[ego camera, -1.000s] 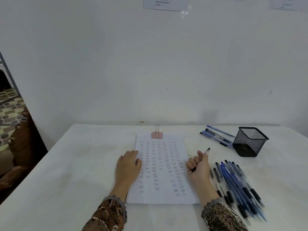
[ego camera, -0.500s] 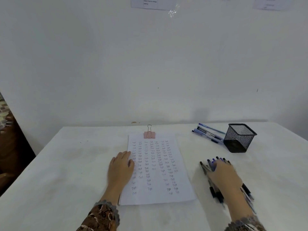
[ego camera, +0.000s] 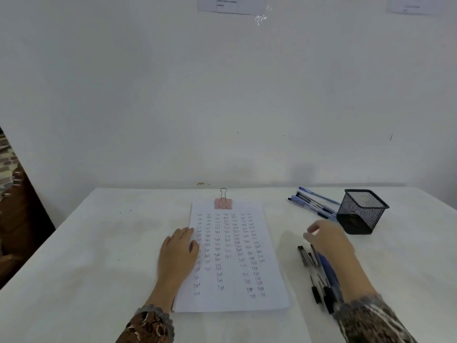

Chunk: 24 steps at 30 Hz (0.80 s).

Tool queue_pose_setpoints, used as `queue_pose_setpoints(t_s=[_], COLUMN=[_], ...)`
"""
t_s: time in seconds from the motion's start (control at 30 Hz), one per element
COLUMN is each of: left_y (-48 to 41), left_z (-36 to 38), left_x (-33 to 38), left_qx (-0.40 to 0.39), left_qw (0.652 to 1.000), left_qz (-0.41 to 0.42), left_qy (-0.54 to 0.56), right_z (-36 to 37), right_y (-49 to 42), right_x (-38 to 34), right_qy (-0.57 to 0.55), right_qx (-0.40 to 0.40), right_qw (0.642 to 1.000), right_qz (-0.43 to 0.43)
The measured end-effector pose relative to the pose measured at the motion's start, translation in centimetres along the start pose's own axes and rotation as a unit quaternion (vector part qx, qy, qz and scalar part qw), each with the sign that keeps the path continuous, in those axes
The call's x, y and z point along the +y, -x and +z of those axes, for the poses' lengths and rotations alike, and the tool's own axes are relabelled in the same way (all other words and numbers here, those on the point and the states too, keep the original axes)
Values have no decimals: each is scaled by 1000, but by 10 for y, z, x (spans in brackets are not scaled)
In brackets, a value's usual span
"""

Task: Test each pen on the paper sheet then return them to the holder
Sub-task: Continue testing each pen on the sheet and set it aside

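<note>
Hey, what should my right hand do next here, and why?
Probably lower the right hand and pinch one pen from the loose pens under it: no pen shows in it, the mesh holder looks empty, and the left hand steadies the paper sheet.

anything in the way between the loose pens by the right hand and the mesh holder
Nothing visible. Only bare table lies between the loose pens by the right hand and the mesh holder. The second bunch of pens lies left of the holder, off that path.
</note>
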<state>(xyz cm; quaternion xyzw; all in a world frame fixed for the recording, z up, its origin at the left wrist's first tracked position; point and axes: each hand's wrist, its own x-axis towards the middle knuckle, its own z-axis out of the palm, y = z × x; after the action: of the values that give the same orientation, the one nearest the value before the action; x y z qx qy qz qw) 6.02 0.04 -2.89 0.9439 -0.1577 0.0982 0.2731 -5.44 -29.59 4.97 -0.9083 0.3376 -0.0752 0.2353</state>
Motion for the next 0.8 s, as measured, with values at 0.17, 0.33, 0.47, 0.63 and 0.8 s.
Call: queue_pose_setpoints(t_s=[0.17,0.33,0.47,0.63,0.8], left_y=[2,1,0,0,0], left_z=[-2,0,0,2,3], left_x=[1,-1,-1,-1,-3], left_qx=[-5,-2,5,28,16], left_qw=[1000,1000,1000,999,999], left_qz=[-10,-14,-16,-18,-15], left_qy=[11,20,22,22,25], right_z=[2,23,26,26,2], right_y=[-75,-114,-127,-137,-128], right_x=[-17,12,22,20,-8], right_qy=[127,228,236,201,82], right_qx=[-14,-26,26,44,54], right_qw=[991,971,965,974,984], right_qz=[-26,-72,-113,-95,-150])
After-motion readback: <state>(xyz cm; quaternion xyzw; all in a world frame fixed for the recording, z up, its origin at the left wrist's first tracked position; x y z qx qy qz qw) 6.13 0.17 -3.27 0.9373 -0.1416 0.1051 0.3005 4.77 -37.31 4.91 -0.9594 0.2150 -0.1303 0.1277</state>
